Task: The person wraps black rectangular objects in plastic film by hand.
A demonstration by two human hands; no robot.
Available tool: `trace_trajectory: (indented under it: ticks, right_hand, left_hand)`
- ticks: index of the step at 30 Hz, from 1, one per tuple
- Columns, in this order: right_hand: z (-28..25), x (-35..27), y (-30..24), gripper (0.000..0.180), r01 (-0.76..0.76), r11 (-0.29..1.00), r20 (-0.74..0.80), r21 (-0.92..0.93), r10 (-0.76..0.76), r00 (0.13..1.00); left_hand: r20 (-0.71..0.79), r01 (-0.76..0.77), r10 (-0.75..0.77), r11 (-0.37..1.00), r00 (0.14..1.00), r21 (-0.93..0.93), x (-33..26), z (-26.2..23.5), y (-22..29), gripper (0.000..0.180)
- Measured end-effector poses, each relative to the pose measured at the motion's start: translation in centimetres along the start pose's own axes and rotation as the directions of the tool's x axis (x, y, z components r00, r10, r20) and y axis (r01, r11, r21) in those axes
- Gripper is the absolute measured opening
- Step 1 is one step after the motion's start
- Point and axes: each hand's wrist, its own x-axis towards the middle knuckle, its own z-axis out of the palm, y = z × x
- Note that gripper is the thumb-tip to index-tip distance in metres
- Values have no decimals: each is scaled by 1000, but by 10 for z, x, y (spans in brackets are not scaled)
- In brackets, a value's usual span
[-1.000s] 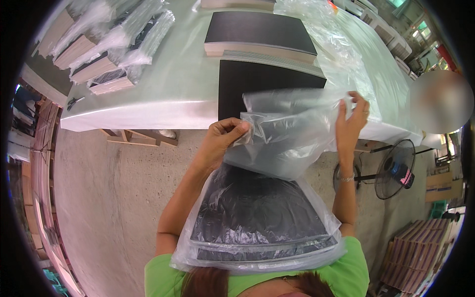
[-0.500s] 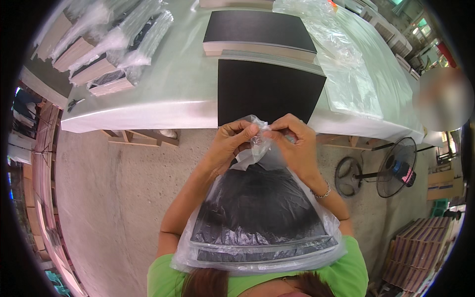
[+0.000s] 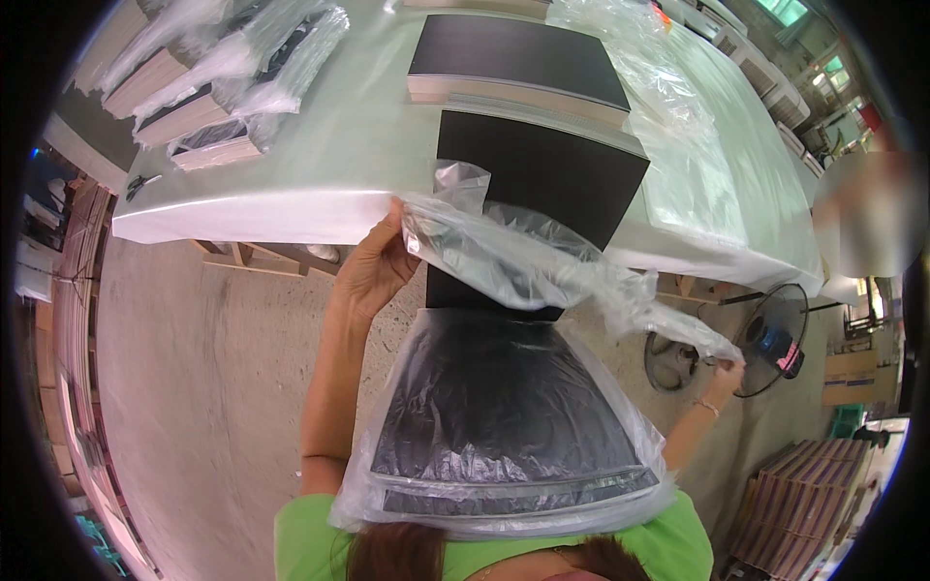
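Observation:
A clear plastic bag [image 3: 523, 257] is stretched in a long crumpled band between my hands. Its wide left end is pinched by my left hand [image 3: 376, 263] near the table's front edge. Far out to the right, my right hand [image 3: 725, 374] grips the narrow, bunched end. Behind the bag leans a flat black board [image 3: 542, 165], partly covered by it. Below, close to my body, lies a wide black piece [image 3: 504, 397] under clear plastic. Whether this piece joins the black board above cannot be made out.
On the white-covered table [image 3: 320, 169] are a thick black-topped stack [image 3: 518, 63], plastic-wrapped stacks [image 3: 213, 140] and scissors [image 3: 141, 184]. Plastic sheeting [image 3: 688, 174] lies at right. A standing fan [image 3: 772, 344] is beside my right hand; wooden panels [image 3: 799, 508] are stacked at lower right.
Both hands were together at the middle on bunched plastic. Now they are far apart, left hand up-left, right hand far right and lower, with the bag drawn out between them.

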Motion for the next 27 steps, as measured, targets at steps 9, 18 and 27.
trace_trajectory:
  ticks: [9, 18, 27]
  right_hand:
    - [203, -112, -232, 13, 186, 981, 429, 60, -194, 882]
    - [289, -232, -307, 40, 647, 699, 821, 305, -537, 193]
    - [309, -223, -274, 16, 223, 771, 761, 596, -631, 150]
  left_hand:
    - [315, 53, -169, 937, 934, 344, -1, 48, -29, 12]
    - [399, -47, -208, 839, 893, 542, -11, 77, -38, 14]
    - [388, 78, -245, 914, 888, 399, -9, 72, -40, 14]
